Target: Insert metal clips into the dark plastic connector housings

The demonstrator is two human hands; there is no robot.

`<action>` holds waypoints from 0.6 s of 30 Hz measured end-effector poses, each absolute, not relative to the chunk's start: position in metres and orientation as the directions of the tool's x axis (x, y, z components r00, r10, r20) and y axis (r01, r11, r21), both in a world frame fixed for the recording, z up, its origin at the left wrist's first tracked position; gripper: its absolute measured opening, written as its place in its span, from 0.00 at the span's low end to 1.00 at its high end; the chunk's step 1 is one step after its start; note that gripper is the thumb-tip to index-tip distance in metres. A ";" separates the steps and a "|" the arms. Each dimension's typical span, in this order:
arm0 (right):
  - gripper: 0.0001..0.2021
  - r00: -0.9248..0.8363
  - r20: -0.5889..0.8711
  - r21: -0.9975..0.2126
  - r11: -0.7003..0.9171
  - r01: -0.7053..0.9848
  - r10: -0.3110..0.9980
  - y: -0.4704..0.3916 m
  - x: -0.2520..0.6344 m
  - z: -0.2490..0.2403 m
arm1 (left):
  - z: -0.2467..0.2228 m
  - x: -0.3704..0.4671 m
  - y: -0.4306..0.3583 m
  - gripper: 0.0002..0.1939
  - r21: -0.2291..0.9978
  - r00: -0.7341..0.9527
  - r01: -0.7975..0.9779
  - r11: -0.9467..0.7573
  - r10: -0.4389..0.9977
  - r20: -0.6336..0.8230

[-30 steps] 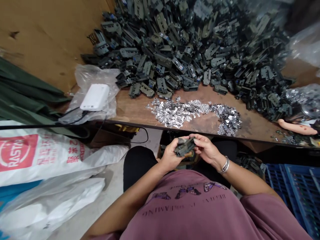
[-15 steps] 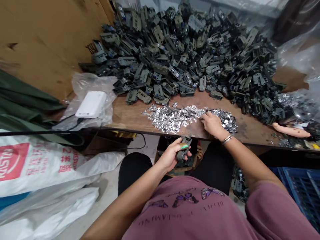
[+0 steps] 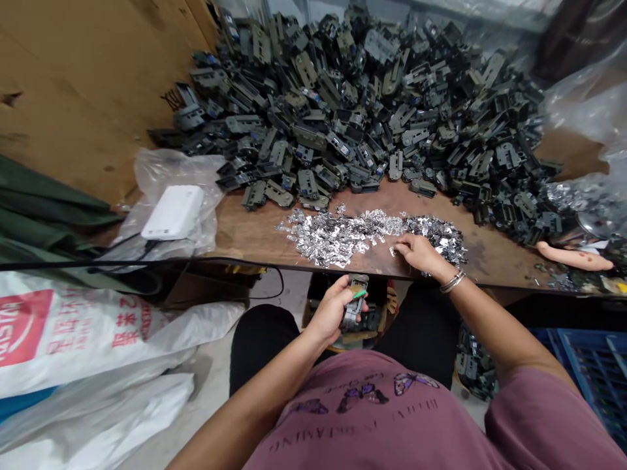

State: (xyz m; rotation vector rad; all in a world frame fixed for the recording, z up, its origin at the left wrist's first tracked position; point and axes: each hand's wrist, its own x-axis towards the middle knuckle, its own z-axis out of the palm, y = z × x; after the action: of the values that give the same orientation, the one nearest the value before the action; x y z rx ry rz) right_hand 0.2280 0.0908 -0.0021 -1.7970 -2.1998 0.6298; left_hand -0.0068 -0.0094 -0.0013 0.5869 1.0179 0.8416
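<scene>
My left hand (image 3: 328,314) is wrapped round a dark grey plastic housing (image 3: 351,317) and holds it above my lap, just off the table's front edge. A bright green strip (image 3: 360,294) shows at the thumb tip; I cannot tell what it is. With fingertips pinched, my right hand (image 3: 420,253) holds a small shiny metal piece (image 3: 392,250) low over the table. Loose silvery metal pieces (image 3: 326,238) lie spread to its left, and a darker heap of metal pieces (image 3: 448,236) lies behind it.
A large pile of grey plastic housings (image 3: 313,124) covers the back of the wooden table (image 3: 249,228). A white box (image 3: 174,212) with a cable rests on clear plastic at left. Below the edge stands a container of housings (image 3: 313,303). A blue crate (image 3: 588,365) is at right.
My right hand has drawn slightly back out of the metal pieces with one piece at its fingertips. The housing in my left hand has turned, showing a lighter face.
</scene>
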 end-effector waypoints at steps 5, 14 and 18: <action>0.08 -0.271 0.016 -0.220 0.268 0.938 0.962 0.073 0.211 -0.001 | -0.001 -0.004 -0.009 0.16 0.770 0.237 -0.272 0.577 0.816 -0.528; 0.04 -0.290 0.365 -0.750 0.464 0.472 0.885 0.013 0.161 0.006 | 0.003 -0.003 -0.014 0.20 0.888 0.206 -0.293 0.353 0.931 -0.302; 0.02 -0.336 0.510 -0.659 0.611 0.440 0.792 0.002 0.149 0.008 | 0.003 -0.005 -0.018 0.17 0.937 0.199 -0.196 0.288 0.948 -0.249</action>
State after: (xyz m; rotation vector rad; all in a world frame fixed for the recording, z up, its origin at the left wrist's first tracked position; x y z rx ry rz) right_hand 0.1486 0.0017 0.0081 -0.9742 -1.9777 0.5190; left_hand -0.0046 -0.0177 0.0031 0.9259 1.0416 0.9845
